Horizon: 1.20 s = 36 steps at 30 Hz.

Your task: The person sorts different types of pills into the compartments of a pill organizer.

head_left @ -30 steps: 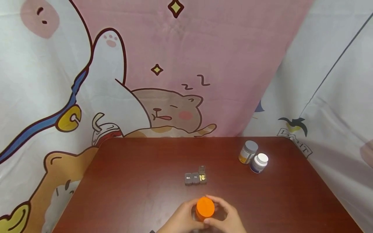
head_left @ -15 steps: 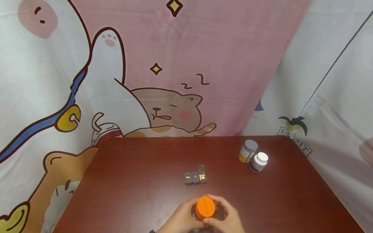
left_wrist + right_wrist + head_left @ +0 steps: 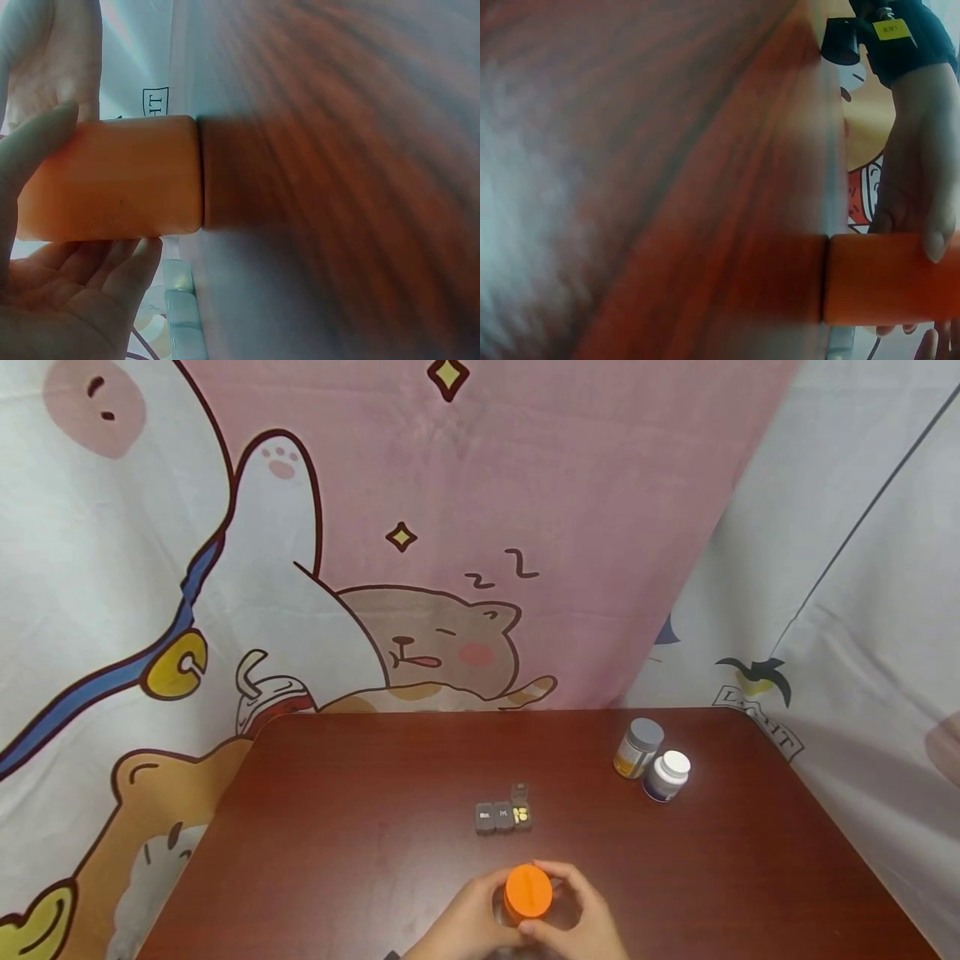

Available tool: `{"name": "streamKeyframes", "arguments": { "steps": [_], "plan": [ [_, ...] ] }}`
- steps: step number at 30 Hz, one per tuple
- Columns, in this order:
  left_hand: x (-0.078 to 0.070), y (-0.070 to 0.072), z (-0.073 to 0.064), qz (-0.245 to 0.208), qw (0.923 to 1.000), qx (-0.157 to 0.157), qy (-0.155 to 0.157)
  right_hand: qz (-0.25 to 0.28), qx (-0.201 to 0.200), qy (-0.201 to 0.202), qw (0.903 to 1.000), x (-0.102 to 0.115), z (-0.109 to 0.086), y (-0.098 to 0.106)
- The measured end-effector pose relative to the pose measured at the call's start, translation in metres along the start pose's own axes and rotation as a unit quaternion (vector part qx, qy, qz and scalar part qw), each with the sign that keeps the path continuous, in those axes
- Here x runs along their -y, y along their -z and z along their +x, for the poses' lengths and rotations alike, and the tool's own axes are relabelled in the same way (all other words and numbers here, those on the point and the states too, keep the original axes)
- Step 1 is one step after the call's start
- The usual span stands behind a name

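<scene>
An orange pill bottle [image 3: 528, 892] with an orange cap stands upright near the front of the table. Its base meets the tabletop in the left wrist view. My left hand [image 3: 474, 917] grips it from the left, fingers along the far side and thumb on the near side. From the right, my right hand [image 3: 583, 917] holds it near the top, with the thumb at the front edge of the cap. Beyond the hands lies a small grey pill organizer [image 3: 503, 817]. Its right compartment has the lid up and contains yellow pills [image 3: 521, 815]; the other two lids are down.
At the back right of the brown table [image 3: 360, 777], a grey-capped jar [image 3: 638, 748] stands close beside a white-capped bottle [image 3: 667, 776]. A cartoon-printed curtain [image 3: 600, 527] hangs behind the table's far edge and along its sides.
</scene>
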<state>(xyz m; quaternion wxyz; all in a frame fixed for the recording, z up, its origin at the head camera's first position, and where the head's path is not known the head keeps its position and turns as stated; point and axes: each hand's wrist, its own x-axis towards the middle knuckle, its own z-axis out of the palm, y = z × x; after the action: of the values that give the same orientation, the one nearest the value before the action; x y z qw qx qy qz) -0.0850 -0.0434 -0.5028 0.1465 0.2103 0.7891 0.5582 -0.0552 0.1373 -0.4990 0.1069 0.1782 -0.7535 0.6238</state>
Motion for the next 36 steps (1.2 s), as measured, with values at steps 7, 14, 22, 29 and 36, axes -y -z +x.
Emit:
{"name": "streamKeyframes", "arguments": {
  "steps": [7, 14, 22, 29, 36],
  "plan": [
    [0.0, 0.001, 0.0, 0.001, 0.9999, 0.0, 0.015, -0.009, -0.02, -0.059, 0.998, 0.004, -0.002, -0.005],
    [-0.001, 0.003, 0.001, -0.001, 0.9994, 0.02, 0.027, 0.012, 0.197, -0.013, 0.9803, 0.0, 0.023, 0.029],
    [-0.003, 0.006, 0.002, 0.03, 0.999, 0.015, 0.028, 0.103, 0.427, 0.02, 0.8984, -0.012, 0.08, 0.056],
    [-0.001, 0.007, 0.002, 0.024, 0.999, 0.024, 0.028, 0.026, 0.462, 0.021, 0.8865, -0.007, 0.093, 0.051],
    [0.001, 0.005, 0.003, 0.021, 0.999, 0.03, 0.026, -0.058, 0.373, 0.033, 0.9255, -0.002, 0.073, 0.052]
  ]
}}
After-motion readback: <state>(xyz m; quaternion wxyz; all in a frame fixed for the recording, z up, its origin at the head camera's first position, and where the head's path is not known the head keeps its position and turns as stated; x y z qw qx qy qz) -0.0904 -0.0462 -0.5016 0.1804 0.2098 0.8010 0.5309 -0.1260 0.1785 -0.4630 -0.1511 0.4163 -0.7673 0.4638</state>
